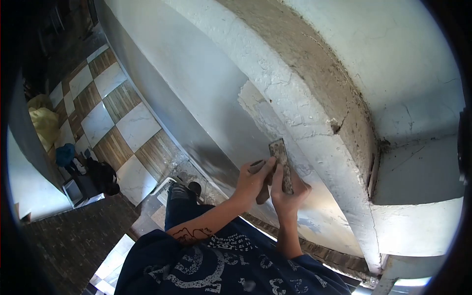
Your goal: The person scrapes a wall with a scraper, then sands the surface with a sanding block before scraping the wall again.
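Observation:
Both hands are together in front of my body, beside the wall. My left hand [251, 183] is closed around a dark, rounded handle, whose ends show above and below the fingers. Next to it, my right hand [291, 197] grips the lower part of a narrow, flat, crusted plate, with its thumb on the face. Plate and handle run side by side and look like one plastering trowel [278, 153], but the joint is hidden by the fingers. Behind the hands, the grey-white wall [206, 93] has a rough, peeled patch [255, 105] near its upper edge.
A thick, chipped ledge [295, 98] curves along the wall top, with a crack near its corner. Checkered tiles [118, 105] cover the floor at left. A yellowish bag [44, 123] and a black bag [101, 177] lie there. A pale step or stool [163, 189] is by my leg.

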`<state>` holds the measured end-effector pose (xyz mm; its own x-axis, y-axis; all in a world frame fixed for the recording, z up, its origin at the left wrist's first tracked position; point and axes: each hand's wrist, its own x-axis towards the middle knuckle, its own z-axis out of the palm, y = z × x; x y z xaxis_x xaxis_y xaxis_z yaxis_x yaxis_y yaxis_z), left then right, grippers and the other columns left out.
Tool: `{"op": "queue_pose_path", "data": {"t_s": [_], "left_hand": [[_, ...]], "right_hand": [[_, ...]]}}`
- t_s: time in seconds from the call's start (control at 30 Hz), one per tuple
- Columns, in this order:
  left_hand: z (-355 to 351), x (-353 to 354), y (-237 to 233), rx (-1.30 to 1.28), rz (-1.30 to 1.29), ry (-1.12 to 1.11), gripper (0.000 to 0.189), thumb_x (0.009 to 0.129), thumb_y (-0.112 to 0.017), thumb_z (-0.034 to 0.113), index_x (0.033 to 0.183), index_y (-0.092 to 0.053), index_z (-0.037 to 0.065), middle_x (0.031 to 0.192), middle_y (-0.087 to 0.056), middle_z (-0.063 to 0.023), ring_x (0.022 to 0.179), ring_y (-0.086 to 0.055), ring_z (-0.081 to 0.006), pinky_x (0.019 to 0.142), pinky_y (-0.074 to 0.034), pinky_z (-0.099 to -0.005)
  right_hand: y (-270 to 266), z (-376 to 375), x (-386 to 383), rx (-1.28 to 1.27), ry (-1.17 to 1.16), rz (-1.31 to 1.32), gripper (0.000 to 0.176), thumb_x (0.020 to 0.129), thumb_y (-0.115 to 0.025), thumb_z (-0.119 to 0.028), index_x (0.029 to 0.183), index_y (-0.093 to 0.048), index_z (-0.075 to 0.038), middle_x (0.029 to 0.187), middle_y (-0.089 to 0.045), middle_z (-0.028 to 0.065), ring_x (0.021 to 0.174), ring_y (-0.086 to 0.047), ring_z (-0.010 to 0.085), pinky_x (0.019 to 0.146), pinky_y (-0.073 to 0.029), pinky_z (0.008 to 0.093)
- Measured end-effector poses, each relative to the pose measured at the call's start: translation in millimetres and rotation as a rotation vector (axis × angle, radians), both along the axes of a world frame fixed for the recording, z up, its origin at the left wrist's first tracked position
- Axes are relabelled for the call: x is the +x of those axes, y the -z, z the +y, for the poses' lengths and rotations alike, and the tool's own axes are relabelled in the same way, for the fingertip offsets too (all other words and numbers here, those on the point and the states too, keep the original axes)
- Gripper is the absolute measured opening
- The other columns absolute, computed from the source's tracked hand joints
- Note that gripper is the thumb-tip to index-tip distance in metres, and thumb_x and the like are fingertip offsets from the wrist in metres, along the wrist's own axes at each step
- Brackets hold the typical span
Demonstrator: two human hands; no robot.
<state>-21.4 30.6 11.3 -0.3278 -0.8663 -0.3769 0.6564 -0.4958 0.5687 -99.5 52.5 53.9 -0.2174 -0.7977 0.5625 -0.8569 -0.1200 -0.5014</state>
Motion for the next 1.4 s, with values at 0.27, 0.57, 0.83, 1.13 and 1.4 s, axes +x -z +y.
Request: {"op": "queue_pose_path", "data": {"t_s": [0.27,0.57,0.83,1.13,1.4], "left_hand": [[5.1,1.9,-16.7,0.082,-0.067,-0.014,0.025,0.087,-0.064,0.027,0.083,-0.064,0.002,0.066,-0.058,0.0000,0.056,-0.050,-0.0066,0.052,-0.040,-0.0220],[-0.9,7.3,-0.8,0.044,0.069,0.067,0.025,0.089,-0.061,0.024,0.094,-0.062,-0.001,0.079,-0.061,-0.0040,0.069,-0.056,-0.0096,0.061,-0.045,-0.0241],[-6.7,12.4,-11.3,0.115,0.016,0.031,0.026,0.089,-0.061,0.025,0.091,-0.063,-0.001,0.074,-0.062,-0.0020,0.063,-0.055,-0.0071,0.057,-0.045,-0.0231],[-18.4,16.9,-8.0,0.128,0.152,-0.003,0.024,0.088,-0.062,0.024,0.092,-0.064,0.000,0.073,-0.061,-0.0013,0.062,-0.054,-0.0072,0.056,-0.044,-0.0231],[-37.8,29.0,2.0,0.087,0.190,0.029,0.026,0.088,-0.062,0.024,0.097,-0.062,0.000,0.082,-0.061,-0.0038,0.072,-0.057,-0.0103,0.063,-0.046,-0.0252]], "right_hand": [[-0.7,3.4,-4.9,-0.044,-0.045,-0.040,0.012,0.077,-0.064,-0.007,0.081,-0.066,0.005,0.067,-0.065,0.0170,0.056,-0.065,0.0263,0.056,-0.048,0.0316],[-8.4,2.3,5.5,0.094,0.018,0.064,0.013,0.079,-0.063,-0.008,0.076,-0.065,0.004,0.062,-0.063,0.0158,0.052,-0.063,0.0251,0.054,-0.047,0.0313],[-9.2,-5.1,11.9,0.019,-0.005,0.102,0.010,0.079,-0.062,-0.005,0.077,-0.065,0.004,0.060,-0.062,0.0138,0.051,-0.062,0.0189,0.051,-0.047,0.0305],[-4.6,-18.5,16.1,-0.064,-0.031,0.173,0.010,0.078,-0.063,-0.005,0.081,-0.066,0.004,0.068,-0.064,0.0172,0.061,-0.065,0.0250,0.059,-0.049,0.0328],[-4.1,-38.8,35.1,0.070,-0.020,0.155,0.011,0.080,-0.060,-0.006,0.082,-0.066,0.002,0.063,-0.064,0.0119,0.056,-0.065,0.0234,0.055,-0.050,0.0311]]}}
